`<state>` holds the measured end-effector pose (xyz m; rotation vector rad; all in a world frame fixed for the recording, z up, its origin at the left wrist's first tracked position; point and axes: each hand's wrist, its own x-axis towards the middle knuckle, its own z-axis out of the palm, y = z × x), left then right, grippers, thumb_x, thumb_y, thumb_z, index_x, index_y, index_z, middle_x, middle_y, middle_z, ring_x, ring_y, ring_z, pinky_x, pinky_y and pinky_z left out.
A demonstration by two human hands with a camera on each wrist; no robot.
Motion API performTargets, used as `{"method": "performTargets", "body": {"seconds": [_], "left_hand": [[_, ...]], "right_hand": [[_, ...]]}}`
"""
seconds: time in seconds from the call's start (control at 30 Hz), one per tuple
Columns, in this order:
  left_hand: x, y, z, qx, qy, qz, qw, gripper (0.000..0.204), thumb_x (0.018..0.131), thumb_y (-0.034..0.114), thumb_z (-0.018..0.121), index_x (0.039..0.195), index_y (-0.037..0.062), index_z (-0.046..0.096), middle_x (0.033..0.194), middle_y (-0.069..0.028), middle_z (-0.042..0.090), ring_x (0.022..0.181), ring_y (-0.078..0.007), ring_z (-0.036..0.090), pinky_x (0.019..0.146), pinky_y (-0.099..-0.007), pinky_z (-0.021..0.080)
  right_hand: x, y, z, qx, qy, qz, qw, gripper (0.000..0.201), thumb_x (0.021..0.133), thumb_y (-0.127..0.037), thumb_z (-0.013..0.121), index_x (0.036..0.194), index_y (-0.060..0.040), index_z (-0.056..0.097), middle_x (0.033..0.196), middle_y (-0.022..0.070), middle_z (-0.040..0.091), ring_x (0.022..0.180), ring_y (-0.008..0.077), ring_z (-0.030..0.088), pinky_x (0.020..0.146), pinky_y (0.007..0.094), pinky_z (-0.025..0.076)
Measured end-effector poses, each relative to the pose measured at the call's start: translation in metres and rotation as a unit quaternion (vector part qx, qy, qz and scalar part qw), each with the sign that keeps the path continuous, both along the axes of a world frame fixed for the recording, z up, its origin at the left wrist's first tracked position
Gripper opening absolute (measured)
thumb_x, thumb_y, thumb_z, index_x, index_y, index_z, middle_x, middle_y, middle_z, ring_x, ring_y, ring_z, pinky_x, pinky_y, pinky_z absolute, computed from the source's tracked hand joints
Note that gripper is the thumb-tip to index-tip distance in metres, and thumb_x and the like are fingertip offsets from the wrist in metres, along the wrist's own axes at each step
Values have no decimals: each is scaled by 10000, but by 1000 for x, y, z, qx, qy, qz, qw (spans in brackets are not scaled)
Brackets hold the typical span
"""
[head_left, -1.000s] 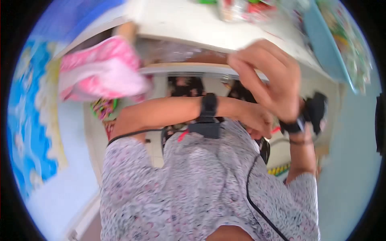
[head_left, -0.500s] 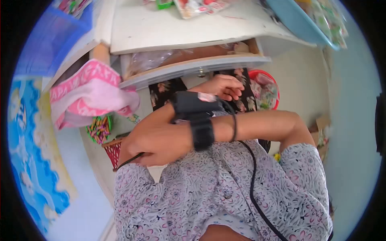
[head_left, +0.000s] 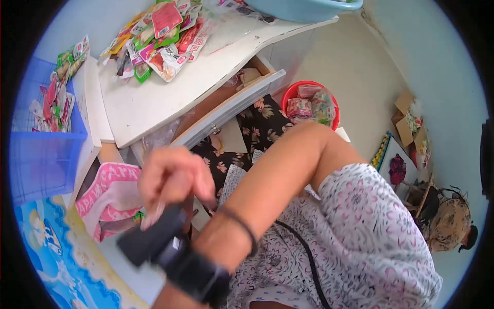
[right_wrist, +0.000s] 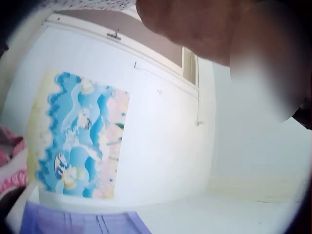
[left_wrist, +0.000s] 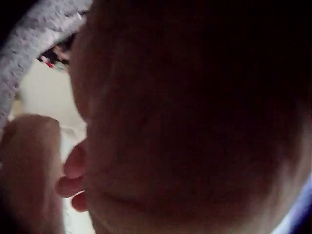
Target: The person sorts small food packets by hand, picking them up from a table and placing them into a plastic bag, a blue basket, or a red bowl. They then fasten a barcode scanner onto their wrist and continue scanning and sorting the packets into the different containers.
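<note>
In the head view the left hand (head_left: 175, 175) is blurred, its fingers loosely bent with nothing seen in them. It is near a pink and white towel (head_left: 110, 193) and in front of the open drawer. The right forearm (head_left: 278, 180) crosses the body toward the lower left, a black wrist camera (head_left: 154, 237) strapped on it; the hand beyond is out of that view. A blurred part of the right hand (right_wrist: 195, 27) fills the top of the right wrist view. Dark skin covers most of the left wrist view, with fingertips (left_wrist: 73, 180) at its left.
Packaged snacks (head_left: 164, 38) are piled on the white desk (head_left: 154, 105), whose drawer (head_left: 226, 116) stands pulled out. At the left is a blue basket (head_left: 46, 167) with more packets. A red tub (head_left: 334, 110) of packets stands on the floor. A sea-themed poster (right_wrist: 80, 136) covers part of the wall.
The head view has swung round, bringing the snack pile and blue basket into sight. The right arm has shifted down and left, its hand leaving the head view. The left hand has risen leftward.
</note>
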<state>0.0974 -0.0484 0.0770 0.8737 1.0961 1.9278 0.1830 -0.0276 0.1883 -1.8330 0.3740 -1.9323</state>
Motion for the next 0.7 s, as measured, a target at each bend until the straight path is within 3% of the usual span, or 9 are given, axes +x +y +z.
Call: {"method": "performTargets", "body": {"seconds": [0.1, 0.17, 0.23, 0.27, 0.3, 0.37, 0.47, 0.6, 0.7], "left_hand": [[-13, 17, -58, -106, 10, 109, 988, 175, 993, 132, 638, 1087, -11, 671, 1023, -68, 688, 947, -113, 644, 837, -260, 508], [-18, 35, -113, -227, 57, 152, 960, 184, 1026, 165, 614, 1103, 11, 679, 1002, -57, 701, 939, -100, 645, 835, -250, 498], [-15, 38, -134, -266, 84, 126, 952, 180, 1028, 150, 610, 1099, 4, 688, 993, -43, 711, 939, -100, 657, 806, -255, 512], [-8, 34, -136, -258, 118, 141, 948, 173, 1025, 139, 612, 1095, 3, 693, 978, -38, 717, 929, -101, 665, 785, -257, 519], [-5, 26, -130, -285, 147, 121, 939, 160, 1010, 126, 636, 1092, 2, 696, 946, -39, 728, 902, -107, 681, 758, -262, 528], [9, 21, -111, -295, 133, 98, 941, 154, 996, 119, 656, 1088, 1, 696, 946, -47, 737, 872, -109, 683, 751, -260, 526], [19, 34, -106, -317, 134, 65, 937, 177, 970, 115, 680, 1109, 6, 697, 1001, -63, 746, 915, -139, 691, 786, -271, 527], [21, 80, -65, -143, 301, -66, 941, 338, 935, 171, 708, 1224, 1, 671, 1194, -116, 704, 1183, -241, 657, 931, -352, 521], [42, 118, -48, -43, 333, -218, 916, 517, 926, 232, 708, 1393, 35, 608, 1437, -141, 609, 1398, -296, 514, 1126, -419, 412]], "right_hand": [[-49, 53, -63, 182, 210, -165, 946, 265, 906, -277, 717, 900, -13, 717, 813, 145, 723, 730, 217, 675, 679, 379, 520], [-59, 103, -122, 264, 96, -156, 947, 290, 980, -251, 659, 1036, 30, 705, 855, 159, 722, 810, 204, 695, 705, 377, 517], [-69, 170, -183, 430, 148, -183, 872, 279, 983, -253, 636, 934, 20, 657, 845, 146, 716, 796, 217, 684, 683, 396, 489], [-57, 216, -191, 553, 120, -274, 777, 361, 964, -294, 618, 824, 34, 669, 734, 148, 686, 705, 266, 674, 655, 423, 513], [-45, 247, -199, 649, 230, -387, 613, 305, 909, -288, 632, 859, 2, 710, 732, 161, 700, 714, 348, 697, 652, 470, 535], [-21, 299, -217, 756, 297, -408, 417, 279, 833, -266, 628, 839, -1, 717, 772, 193, 699, 789, 394, 711, 661, 512, 541], [3, 348, -256, 778, 304, -477, 274, 240, 799, -226, 642, 811, -3, 730, 773, 191, 714, 774, 374, 724, 664, 496, 552], [23, 406, -349, 776, 331, -502, 190, 199, 794, -192, 647, 809, -17, 741, 784, 189, 723, 774, 362, 732, 664, 474, 561], [23, 416, -376, 795, 332, -486, 143, 178, 793, -172, 650, 812, -22, 744, 791, 189, 726, 777, 356, 736, 665, 464, 566]]}}
